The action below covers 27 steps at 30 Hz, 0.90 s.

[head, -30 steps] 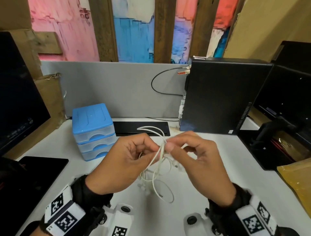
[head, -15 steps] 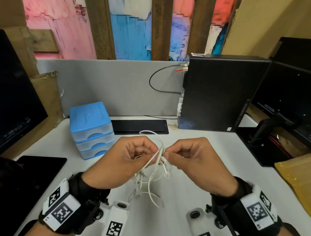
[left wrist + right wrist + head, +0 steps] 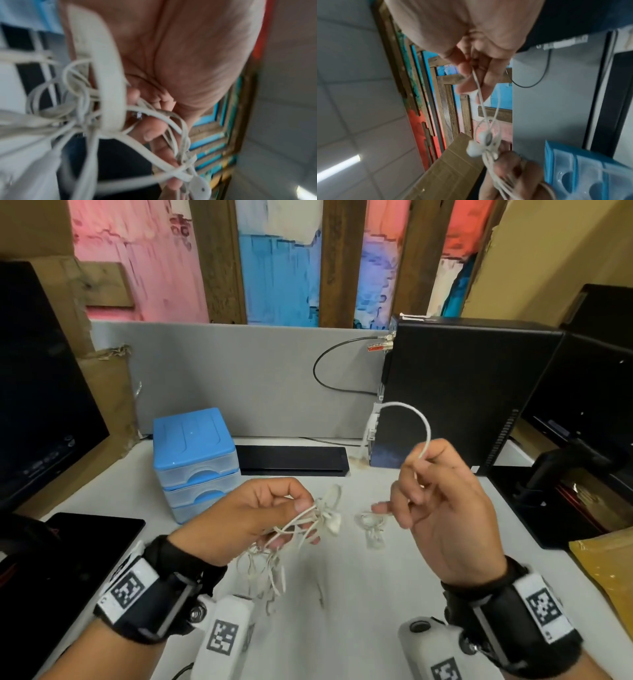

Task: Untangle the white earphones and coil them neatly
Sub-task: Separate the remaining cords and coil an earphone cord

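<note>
Above the white desk [image 3: 113, 494], the left hand [image 3: 246, 518] grips the knotted bulk of the white earphones [image 3: 308, 525], loops dangling below it. The right hand [image 3: 442, 508], raised and well apart, pinches one freed strand that arches above its fingers [image 3: 404, 474]. Pulling that strand harder would likely cinch the knot rather than free it.

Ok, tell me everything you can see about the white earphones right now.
The white earphones are thin, slightly grubby rubbery cable, still tangled. The left hand grips the knotted bundle above the desk, loose loops dangling below it, and two earbuds stick out beside its fingers. The right hand pinches one strand drawn out of the bundle; it arcs upward in a loop in front of the black computer tower.
</note>
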Motion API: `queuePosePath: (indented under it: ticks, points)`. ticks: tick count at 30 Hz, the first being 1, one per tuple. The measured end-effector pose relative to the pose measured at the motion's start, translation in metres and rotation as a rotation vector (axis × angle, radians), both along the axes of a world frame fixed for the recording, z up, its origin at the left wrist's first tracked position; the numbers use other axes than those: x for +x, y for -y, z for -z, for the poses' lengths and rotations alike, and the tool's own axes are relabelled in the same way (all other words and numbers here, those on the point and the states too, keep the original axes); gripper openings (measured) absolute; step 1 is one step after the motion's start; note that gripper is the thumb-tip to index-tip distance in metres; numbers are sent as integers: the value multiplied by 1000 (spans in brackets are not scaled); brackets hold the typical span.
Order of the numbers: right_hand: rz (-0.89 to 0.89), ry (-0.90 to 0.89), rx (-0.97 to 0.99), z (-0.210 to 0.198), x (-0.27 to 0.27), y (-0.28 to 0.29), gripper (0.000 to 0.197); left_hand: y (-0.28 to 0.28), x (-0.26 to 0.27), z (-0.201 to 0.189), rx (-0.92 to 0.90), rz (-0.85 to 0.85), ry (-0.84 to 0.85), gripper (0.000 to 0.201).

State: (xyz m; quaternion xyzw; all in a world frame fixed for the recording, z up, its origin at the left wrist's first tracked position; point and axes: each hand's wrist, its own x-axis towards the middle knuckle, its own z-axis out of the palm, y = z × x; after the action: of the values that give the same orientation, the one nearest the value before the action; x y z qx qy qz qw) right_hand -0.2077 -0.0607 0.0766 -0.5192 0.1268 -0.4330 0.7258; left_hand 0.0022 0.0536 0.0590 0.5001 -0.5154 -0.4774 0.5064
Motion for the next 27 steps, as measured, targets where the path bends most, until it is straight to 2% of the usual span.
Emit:
queuePosePath:
  ticks: [2, 4, 5, 8, 10, 13, 15, 17, 19, 20, 22, 24, 25, 27]
  points:
    - [-8, -148, -282, 7, -4, 4, 10, 1, 5, 3, -9, -9, -50, 13]
    - [69, -387, -651, 15, -7, 7, 15, 3, 9, 8, -7, -22, -77, 13]
    - [106, -488, -772, 19, -7, 8, 17, 4, 11, 10, -10, -24, -94, 13]
    - [117, -739, -962, 27, -6, 12, 20, 5, 15, 14, -19, -13, -154, 30]
    - [109, -761, -984, 26, -8, 16, 18, 5, 17, 15, -20, -17, -175, 36]
    - [278, -608, -935, 19, -12, 29, 8, 6, 20, 15, -26, -17, -135, 33]
    - [468, -543, -781, 11, -18, 44, 13, 6, 22, 15, -20, -19, -90, 24]
    - [681, -478, -585, 6, -28, 61, 20, 7, 23, 17, -15, -22, -56, 29]
    - [859, -392, -455, 2, -42, 72, 14, 9, 23, 20, -5, -29, -33, 35]
    - [907, -326, -397, -1, -49, 75, 10, 10, 24, 21, 0, -40, -24, 31]
    - [856, -111, -209, -9, -58, 81, 8, 12, 24, 23, 4, -59, -17, 21]
    - [663, 107, 51, -18, -62, 81, 11, 13, 25, 25, -6, -59, -28, 19]
    - [571, 160, 140, -22, -61, 79, 15, 13, 26, 26, -4, -60, -30, 20]
    - [494, 124, 194, -24, -59, 77, 23, 14, 29, 28, 19, -74, -21, 26]
